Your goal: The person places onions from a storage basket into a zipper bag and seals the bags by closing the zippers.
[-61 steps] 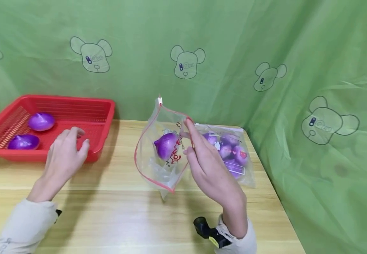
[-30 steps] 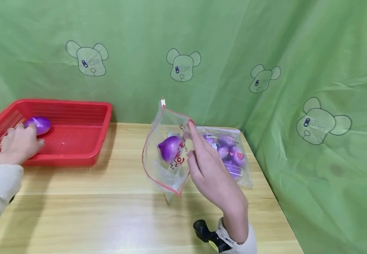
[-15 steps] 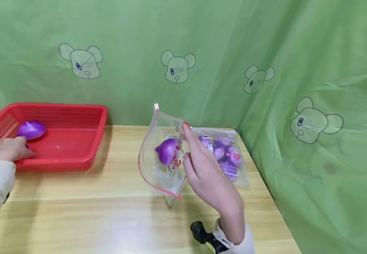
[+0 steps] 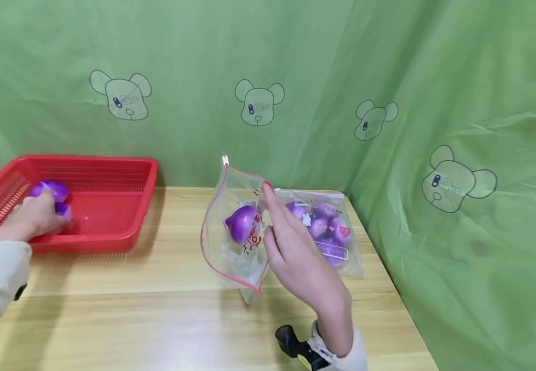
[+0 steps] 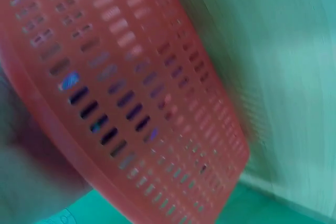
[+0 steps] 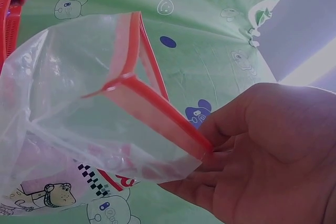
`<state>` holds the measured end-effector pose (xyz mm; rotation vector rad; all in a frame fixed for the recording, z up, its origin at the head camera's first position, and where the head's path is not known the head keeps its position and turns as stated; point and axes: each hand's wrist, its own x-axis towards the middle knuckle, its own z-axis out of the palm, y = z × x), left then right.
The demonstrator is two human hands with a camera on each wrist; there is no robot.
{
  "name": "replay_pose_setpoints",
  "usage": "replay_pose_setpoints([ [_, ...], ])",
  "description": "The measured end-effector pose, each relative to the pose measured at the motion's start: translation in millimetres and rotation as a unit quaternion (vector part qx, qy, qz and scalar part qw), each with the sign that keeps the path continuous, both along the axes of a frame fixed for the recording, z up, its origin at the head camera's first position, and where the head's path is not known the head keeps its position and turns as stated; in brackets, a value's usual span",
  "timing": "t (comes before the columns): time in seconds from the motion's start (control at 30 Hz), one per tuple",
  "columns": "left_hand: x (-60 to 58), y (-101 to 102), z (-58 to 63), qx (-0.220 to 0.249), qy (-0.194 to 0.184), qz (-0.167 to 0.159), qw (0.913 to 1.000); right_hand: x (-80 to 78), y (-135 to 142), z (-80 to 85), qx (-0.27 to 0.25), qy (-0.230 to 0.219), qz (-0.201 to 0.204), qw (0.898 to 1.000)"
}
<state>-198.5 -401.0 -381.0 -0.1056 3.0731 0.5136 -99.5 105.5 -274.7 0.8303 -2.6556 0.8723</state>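
Observation:
Inside the red plastic basket [image 4: 96, 243], my left hand [image 4: 31, 217] grips a purple onion [image 4: 64, 210], mostly covered by the fingers. A second purple onion [image 4: 51, 189] lies just behind it. The left wrist view shows the basket's slotted wall [image 5: 136, 93], with purple through the slots. My right hand [image 4: 302, 252] pinches the red-edged rim of a clear zip bag [image 4: 235, 268] between thumb and fingers. The bag's mouth gapes wide, and one purple onion [image 4: 241, 225] is in it. In the right wrist view the fingers hold the bag's red zip strip [image 6: 163, 119].
A filled clear bag [image 4: 352, 260] of several purple onions lies behind my right hand on the wooden table [image 4: 166, 319]. A white slider [image 4: 225, 160] sits at the open bag's top corner. Green printed curtain [image 4: 194, 77] borders the table behind and at right.
My left hand reached into the basket, took hold of the front onion, and has shifted it slightly right. My right hand keeps the bag open in nearly the same place.

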Motion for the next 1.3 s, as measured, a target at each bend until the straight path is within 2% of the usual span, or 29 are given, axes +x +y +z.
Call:
replay_pose_setpoints([
  [0.17, 10.5, 14.3, 0.5, 0.012, 0.074, 0.031, 0.9967, -1.1, 0.0, -0.8, -0.004, 0.001, 0.005, 1.000],
  [0.33, 18.4, 23.1, 1.2, 0.011, 0.114, 0.057, 0.9918, -1.1, 0.1, -1.1, -0.010, -0.009, 0.010, 1.000],
  [0.5, 21.4, 28.1, 2.2, 0.014, 0.157, 0.059, 0.9858, -0.3, 1.0, -2.5, -0.024, -0.028, 0.024, 0.999],
  [0.63, 24.9, 38.4, 3.9, 0.027, 0.196, 0.056, 0.9785, -1.4, 0.6, -3.3, -0.037, -0.024, 0.055, 0.998],
  [0.8, 32.6, 56.8, 8.0, 0.054, 0.225, 0.063, 0.9708, -3.8, -1.4, -3.4, -0.047, -0.001, 0.097, 0.994],
  [0.93, 38.2, 70.7, 13.5, 0.076, 0.252, 0.062, 0.9628, -5.9, -2.6, -2.8, -0.048, 0.025, 0.108, 0.993],
  [1.03, 42.9, 82.9, 19.2, 0.092, 0.274, 0.061, 0.9554, -6.1, -3.1, -3.5, -0.031, 0.031, 0.100, 0.994],
  [1.13, 48.6, 97.0, 24.1, 0.109, 0.282, 0.067, 0.9507, -5.6, -4.5, -4.9, 0.004, 0.012, 0.098, 0.995],
  [1.23, 56.2, 111.2, 27.2, 0.136, 0.278, 0.077, 0.9479, -2.8, -7.3, -5.7, 0.047, -0.031, 0.128, 0.990],
  [1.3, 61.3, 120.0, 28.3, 0.153, 0.275, 0.082, 0.9455, 1.4, -12.9, -6.5, 0.085, -0.058, 0.158, 0.982],
])
